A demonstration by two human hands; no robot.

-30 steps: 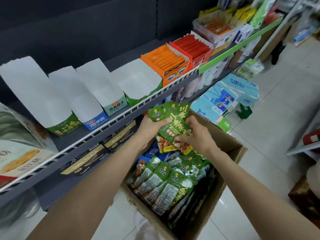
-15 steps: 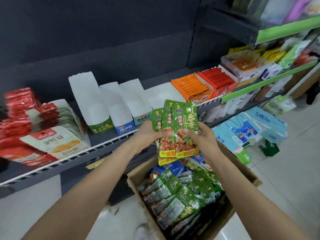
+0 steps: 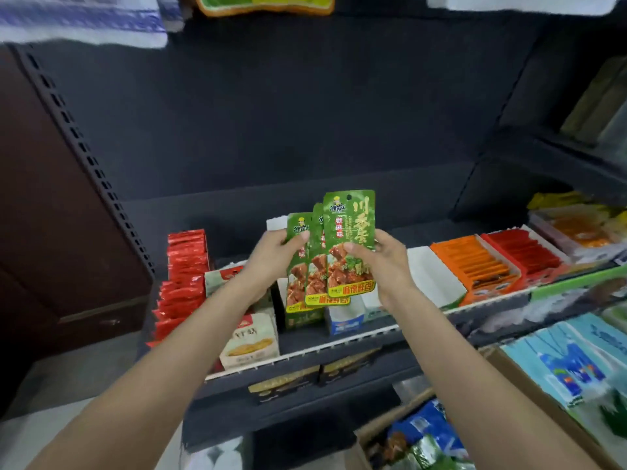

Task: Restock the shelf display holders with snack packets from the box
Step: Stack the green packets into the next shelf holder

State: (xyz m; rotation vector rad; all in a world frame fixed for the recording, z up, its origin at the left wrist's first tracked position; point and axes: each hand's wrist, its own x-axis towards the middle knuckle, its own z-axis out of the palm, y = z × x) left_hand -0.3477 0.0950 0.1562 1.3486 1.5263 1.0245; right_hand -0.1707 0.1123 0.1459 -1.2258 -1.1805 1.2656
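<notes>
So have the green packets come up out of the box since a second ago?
Yes. The green packets, held by the left hand and right hand, were just above the cardboard box; now they are raised in front of the shelf.

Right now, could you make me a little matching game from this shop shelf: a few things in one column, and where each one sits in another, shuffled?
Things
1. green snack packets
2. red packets
3. orange display box
4. cardboard box

Places
A. on the shelf, far left
B. low down at the right, below the shelf
C. held up in both hands, in front of the shelf
D. on the shelf, right of the hands

Pairs: 1-C, 2-A, 3-D, 4-B

The left hand and right hand each grip the fanned packets.
</notes>
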